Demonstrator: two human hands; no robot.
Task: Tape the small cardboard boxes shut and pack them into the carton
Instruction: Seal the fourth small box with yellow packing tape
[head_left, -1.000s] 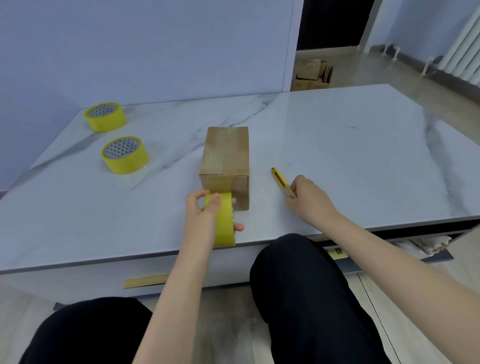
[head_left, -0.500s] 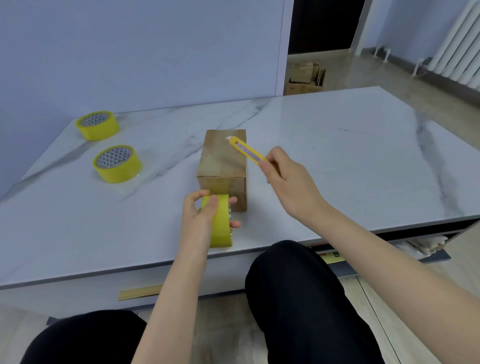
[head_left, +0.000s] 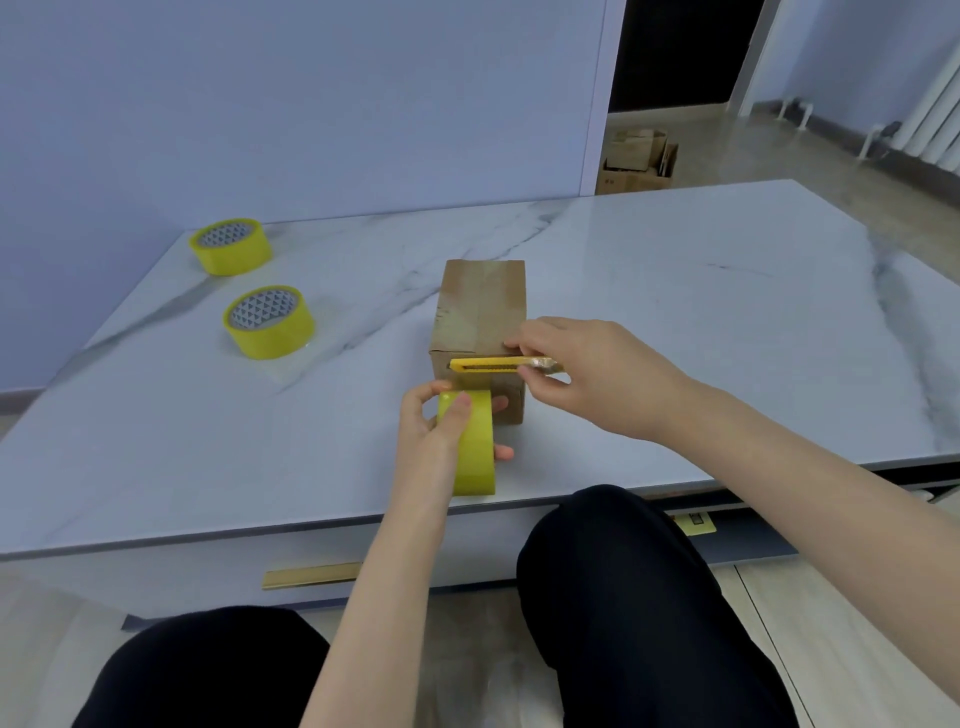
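Fingers (head_left: 456, 418) of the left hand (head_left: 431, 447) curl round the tape roll (head_left: 474, 460), on edge just before the small cardboard box (head_left: 483, 306); the right hand (head_left: 597, 382) pinches a yellow knife (head_left: 485, 365) across the box's near top edge. A clean cut probably needs the strip held taut, blade drawn clear of those fingers.

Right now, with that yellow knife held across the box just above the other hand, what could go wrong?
1. The right hand holds the utility knife across the near face of the cardboard box, just above the left hand gripping the tape roll; a slip could nick those fingers.
2. Nothing visibly grips the box, so a sideways cut might shove it.
3. The roll stands near the front edge of the table and could drop if released.
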